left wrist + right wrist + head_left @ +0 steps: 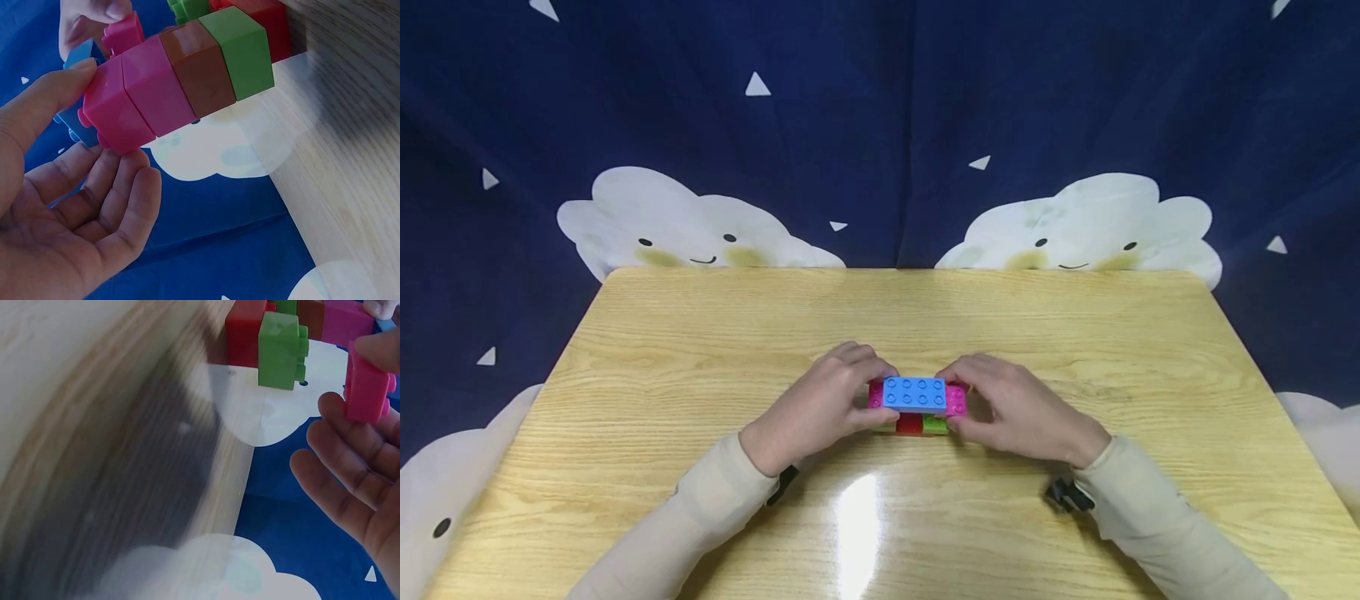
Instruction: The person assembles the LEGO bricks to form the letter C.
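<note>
My left hand [823, 408] pinches the upper pink brick [115, 106] of a column between thumb and fingers. Below that brick come another pink brick [157, 87], a brown brick [200, 65] and a green brick [244, 53], on a red base brick [244, 334]. My right hand [1026, 408] pinches a separate pink brick [369, 387], with a gap between it and the short green brick [278, 350] on the base. A blue studded brick [914, 394] spans the top between both hands, over the pink bricks. Its underside is hidden.
The bricks stand on a wooden table [737, 317], around its middle. Behind the table's far edge hangs a dark blue curtain [850, 125] with white clouds and triangles. A dark strap piece [1070, 495] shows at my right wrist.
</note>
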`<act>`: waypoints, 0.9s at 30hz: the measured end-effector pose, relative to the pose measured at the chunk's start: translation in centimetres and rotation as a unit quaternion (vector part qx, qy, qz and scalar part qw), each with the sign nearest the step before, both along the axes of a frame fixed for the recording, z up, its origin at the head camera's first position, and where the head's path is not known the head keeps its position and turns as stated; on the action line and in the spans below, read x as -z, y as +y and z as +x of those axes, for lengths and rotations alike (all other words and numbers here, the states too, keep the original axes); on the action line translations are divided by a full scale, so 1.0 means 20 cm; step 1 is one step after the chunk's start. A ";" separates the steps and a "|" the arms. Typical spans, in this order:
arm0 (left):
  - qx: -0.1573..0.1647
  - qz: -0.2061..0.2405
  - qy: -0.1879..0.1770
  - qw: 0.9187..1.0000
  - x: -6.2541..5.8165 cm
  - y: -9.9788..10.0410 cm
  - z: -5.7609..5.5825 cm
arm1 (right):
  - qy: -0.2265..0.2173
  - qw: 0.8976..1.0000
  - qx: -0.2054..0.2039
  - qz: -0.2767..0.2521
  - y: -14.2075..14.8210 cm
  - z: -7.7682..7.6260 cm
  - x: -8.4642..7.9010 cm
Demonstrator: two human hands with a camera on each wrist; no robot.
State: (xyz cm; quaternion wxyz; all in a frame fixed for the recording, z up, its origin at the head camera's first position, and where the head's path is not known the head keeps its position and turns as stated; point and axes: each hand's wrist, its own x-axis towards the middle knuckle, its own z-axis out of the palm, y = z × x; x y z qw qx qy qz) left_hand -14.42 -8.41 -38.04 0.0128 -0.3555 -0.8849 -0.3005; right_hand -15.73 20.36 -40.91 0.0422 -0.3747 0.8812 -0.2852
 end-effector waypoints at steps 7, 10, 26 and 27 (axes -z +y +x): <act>0.002 -0.001 -0.001 1.000 0.00 0.00 0.00 | -0.012 1.000 -0.003 -0.017 -0.02 0.01 0.01; 0.001 -0.001 -0.001 1.000 0.01 0.00 -0.01 | -0.019 1.000 -0.003 -0.025 -0.03 0.01 0.01; -0.016 -0.042 0.008 0.999 -0.02 0.02 0.00 | -0.040 0.998 -0.010 -0.049 -0.02 0.02 0.02; -0.018 -0.043 0.009 0.999 -0.03 0.02 0.00 | -0.040 0.998 -0.010 -0.048 -0.02 0.01 0.02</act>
